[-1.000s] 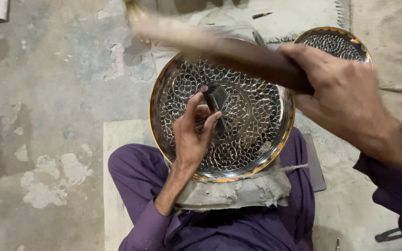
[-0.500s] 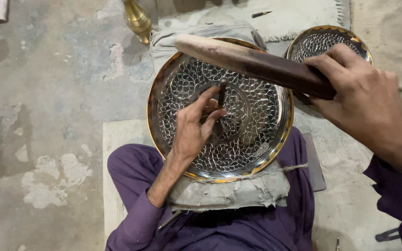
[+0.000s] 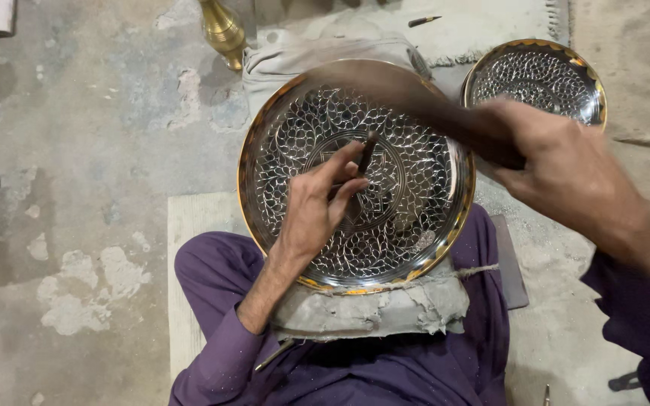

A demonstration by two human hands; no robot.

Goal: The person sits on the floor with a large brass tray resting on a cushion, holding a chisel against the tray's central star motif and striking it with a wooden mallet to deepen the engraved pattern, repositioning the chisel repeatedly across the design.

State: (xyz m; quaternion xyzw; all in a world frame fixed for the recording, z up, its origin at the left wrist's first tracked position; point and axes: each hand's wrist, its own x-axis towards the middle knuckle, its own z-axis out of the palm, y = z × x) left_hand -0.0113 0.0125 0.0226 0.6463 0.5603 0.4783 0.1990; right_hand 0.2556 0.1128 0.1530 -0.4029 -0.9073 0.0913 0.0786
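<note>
A large round engraved metal plate [image 3: 415, 233] with a brass rim lies on a grey lump of pitch over my lap. My left hand [image 3: 317, 207] rests on the plate's middle and pinches a small dark chisel [image 3: 366, 154], its tip on the engraved pattern. My right hand [image 3: 566, 173] grips a long dark wooden mallet [image 3: 408, 90], blurred with motion, held across the plate's upper right above the chisel.
A second, smaller engraved plate [image 3: 536, 75] lies at the upper right on a cloth. A brass vase [image 3: 223, 30] stands at the top. A grey pitch block [image 3: 370, 308] supports the big plate. Worn concrete floor [image 3: 77, 188] spreads to the left.
The mallet has swung, now reaching over the plate's top toward the chisel. My left hand and the chisel have stayed near the plate's centre.
</note>
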